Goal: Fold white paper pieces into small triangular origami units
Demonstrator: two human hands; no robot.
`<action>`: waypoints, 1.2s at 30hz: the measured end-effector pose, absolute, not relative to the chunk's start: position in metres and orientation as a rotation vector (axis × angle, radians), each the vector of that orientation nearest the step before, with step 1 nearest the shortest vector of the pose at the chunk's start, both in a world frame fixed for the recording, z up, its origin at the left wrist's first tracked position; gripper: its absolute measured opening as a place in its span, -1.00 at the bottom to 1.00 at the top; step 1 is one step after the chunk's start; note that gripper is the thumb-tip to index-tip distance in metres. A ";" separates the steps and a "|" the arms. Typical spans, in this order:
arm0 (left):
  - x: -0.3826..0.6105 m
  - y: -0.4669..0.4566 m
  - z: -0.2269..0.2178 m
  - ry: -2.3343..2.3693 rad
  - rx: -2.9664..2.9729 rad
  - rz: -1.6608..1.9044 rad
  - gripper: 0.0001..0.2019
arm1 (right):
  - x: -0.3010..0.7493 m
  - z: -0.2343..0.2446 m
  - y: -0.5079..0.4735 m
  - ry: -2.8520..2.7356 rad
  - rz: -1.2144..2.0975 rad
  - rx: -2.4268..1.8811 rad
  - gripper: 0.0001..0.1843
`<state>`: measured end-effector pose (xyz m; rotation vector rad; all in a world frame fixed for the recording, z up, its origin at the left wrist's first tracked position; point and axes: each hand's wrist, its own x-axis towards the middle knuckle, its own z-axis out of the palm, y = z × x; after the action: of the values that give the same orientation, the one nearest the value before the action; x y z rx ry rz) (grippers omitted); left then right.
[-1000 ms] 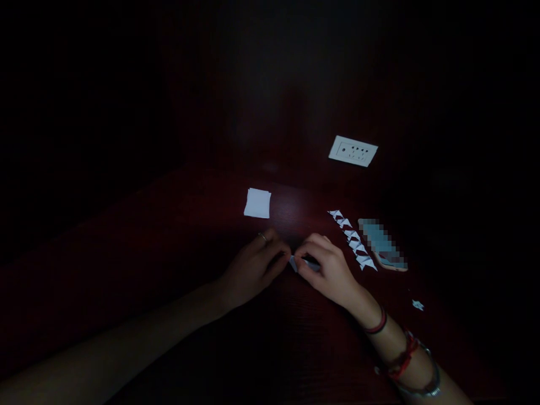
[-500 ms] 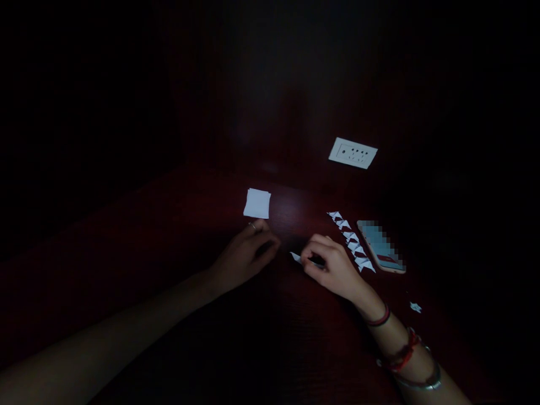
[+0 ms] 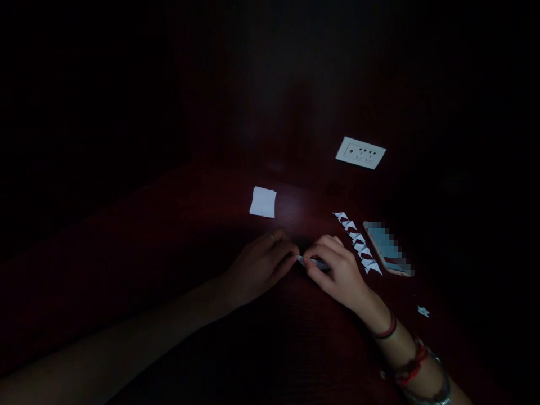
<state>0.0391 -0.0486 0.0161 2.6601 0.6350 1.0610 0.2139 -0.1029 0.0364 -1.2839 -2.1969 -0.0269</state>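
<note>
The scene is very dark. My left hand point(image 3: 261, 263) and my right hand point(image 3: 335, 269) meet over a dark red table point(image 3: 169, 236), both pinching a small white folded paper piece point(image 3: 304, 261) between their fingertips. The left hand wears a ring; the right wrist carries red bands and a metal bangle. Just right of my right hand lies a row of several small folded white paper triangles point(image 3: 358, 243). A small stack of white square paper point(image 3: 263, 202) lies a little beyond my left hand.
A phone point(image 3: 388, 248) lies face up right of the triangle row. One stray paper piece point(image 3: 423, 311) sits near the right forearm. A white socket plate point(image 3: 360, 152) is on the dark wall behind. The surroundings are too dark to make out.
Half a second ago my left hand was drawn back toward the paper stack, apart from the right. It has come back and now pinches the folded piece together with the right hand.
</note>
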 end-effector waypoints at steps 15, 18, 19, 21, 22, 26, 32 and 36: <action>0.039 -0.053 0.020 0.691 2.726 1.001 -0.85 | 0.211 0.040 -0.102 -2.223 0.015 -1.282 -0.92; 0.037 -0.052 0.020 0.754 2.689 1.001 -0.87 | 0.216 0.041 -0.101 -2.231 0.025 -1.275 -0.93; 0.037 -0.052 0.020 0.774 2.680 0.997 -0.88 | 0.218 0.042 -0.100 -2.234 0.029 -1.272 -0.93; 0.037 -0.051 0.020 0.802 2.670 0.993 -0.89 | 0.221 0.042 -0.099 -2.237 0.035 -1.274 -0.93; 0.038 -0.050 0.020 0.811 2.668 0.992 -0.89 | 0.222 0.042 -0.099 -2.237 0.034 -1.278 -0.93; 0.038 -0.049 0.019 0.832 2.668 0.991 -0.89 | 0.224 0.039 -0.097 -2.221 0.018 -1.280 -0.93; 0.034 -0.046 0.017 0.824 2.663 0.999 -0.89 | 0.222 0.038 -0.096 -2.204 0.019 -1.262 -0.92; 0.032 -0.043 0.016 0.805 2.660 1.032 -0.88 | 0.219 0.040 -0.097 -2.197 0.045 -1.275 -0.94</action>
<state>0.0319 -0.0434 0.0161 2.6600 0.8051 1.0323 0.2188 -0.0971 0.0397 -1.2750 -2.1970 0.0449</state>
